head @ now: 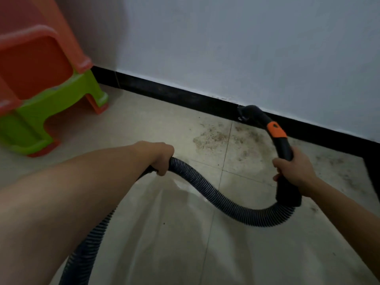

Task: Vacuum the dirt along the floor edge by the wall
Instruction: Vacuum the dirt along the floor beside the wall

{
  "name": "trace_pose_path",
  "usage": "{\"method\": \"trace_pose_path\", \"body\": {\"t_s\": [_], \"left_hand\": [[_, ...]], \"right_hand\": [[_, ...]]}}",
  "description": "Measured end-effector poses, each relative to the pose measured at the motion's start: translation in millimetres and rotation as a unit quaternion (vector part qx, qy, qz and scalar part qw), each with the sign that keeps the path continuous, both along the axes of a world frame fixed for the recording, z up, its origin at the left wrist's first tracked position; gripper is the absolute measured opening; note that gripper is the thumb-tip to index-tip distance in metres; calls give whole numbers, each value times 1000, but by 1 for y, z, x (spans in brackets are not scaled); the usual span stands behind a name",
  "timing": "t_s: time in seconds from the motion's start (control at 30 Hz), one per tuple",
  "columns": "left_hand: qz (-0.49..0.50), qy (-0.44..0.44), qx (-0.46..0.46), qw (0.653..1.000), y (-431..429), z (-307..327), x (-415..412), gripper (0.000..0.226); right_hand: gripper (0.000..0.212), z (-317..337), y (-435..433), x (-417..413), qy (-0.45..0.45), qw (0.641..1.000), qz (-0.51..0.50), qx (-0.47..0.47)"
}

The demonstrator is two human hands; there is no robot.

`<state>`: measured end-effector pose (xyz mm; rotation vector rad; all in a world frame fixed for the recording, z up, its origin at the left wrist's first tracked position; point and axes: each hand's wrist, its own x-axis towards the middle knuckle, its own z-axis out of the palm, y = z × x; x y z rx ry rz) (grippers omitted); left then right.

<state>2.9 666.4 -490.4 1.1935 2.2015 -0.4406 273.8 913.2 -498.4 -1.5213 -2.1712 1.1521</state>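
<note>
- Gripping the curved black handle tube [284, 149] with its fingers wrapped round it, the right hand [293, 170] aims the open nozzle mouth [245, 114] at the black baseboard [164, 91]. The mouth looks lifted off the tiles, so suction may miss the grit below unless it comes lower.
- The dirt [224, 140] is a brown scatter on the tile floor [148, 233], just out from the baseboard and beyond the two hands, with more specks further right. Much of it sits away from the very edge, and a pass that hugs the wall [226, 48] alone would likely leave it behind.
- The left hand [162, 159] is curled round the corrugated hose [205, 190], which sags in a loop that seems to rest on the floor. Dragging that loop through the patch could smear or spread the dirt.
- A hard nozzle rubbed along the baseboard could scuff it or snag at a joint.
- The stacked plastic stools [41, 89] stand near the wall at the left, and a long sweep that way could swing the hose into them.
</note>
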Motion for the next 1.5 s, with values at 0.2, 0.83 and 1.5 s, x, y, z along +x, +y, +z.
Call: {"method": "trace_pose_path", "body": {"t_s": [0.2, 0.83, 1.5], "left_hand": [[11, 24, -8, 1000, -3, -1, -1, 41], [87, 86, -55, 991, -73, -4, -26, 31], [-56, 18, -20, 998, 21, -21, 13, 37]], "right_hand": [[38, -41, 16, -37, -5, 995, -45, -84], [34, -68, -11, -156, -5, 995, 78, -68], [36, -25, 31, -5, -88, 987, 67, -119]]}}
